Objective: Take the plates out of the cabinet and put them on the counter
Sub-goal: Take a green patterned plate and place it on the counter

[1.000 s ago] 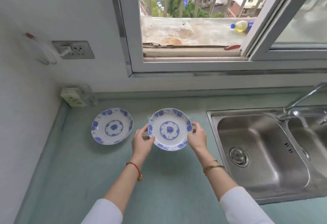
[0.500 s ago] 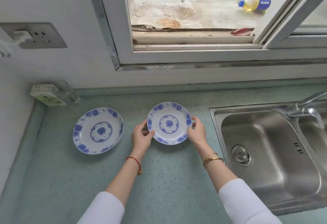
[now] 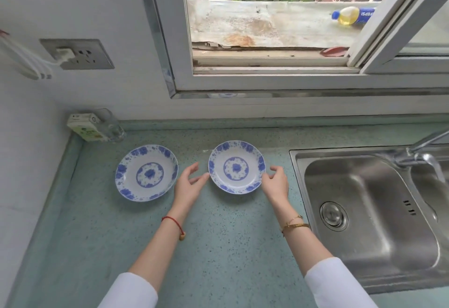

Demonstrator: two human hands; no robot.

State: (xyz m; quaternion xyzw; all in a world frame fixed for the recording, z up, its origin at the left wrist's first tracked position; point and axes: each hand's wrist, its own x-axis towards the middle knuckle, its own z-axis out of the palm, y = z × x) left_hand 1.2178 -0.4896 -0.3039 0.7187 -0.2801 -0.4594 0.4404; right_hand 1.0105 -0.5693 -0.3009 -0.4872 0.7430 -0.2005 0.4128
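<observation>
Blue-patterned right plate (image 3: 236,167) flat on counter (image 3: 218,247) between left hand (image 3: 188,186) and right hand (image 3: 275,183); both hands now released, fingers spread, where earlier they gripped rim.

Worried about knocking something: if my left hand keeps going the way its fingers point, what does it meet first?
Probably the right-hand plate: the left hand points up and right at its near rim, though height is unclear.

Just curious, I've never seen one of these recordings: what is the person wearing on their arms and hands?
Both hands are bare. The left hand has a red string bracelet with a small bead at the wrist; the right hand has thin gold bangles. White sleeves cover both upper forearms.
</observation>
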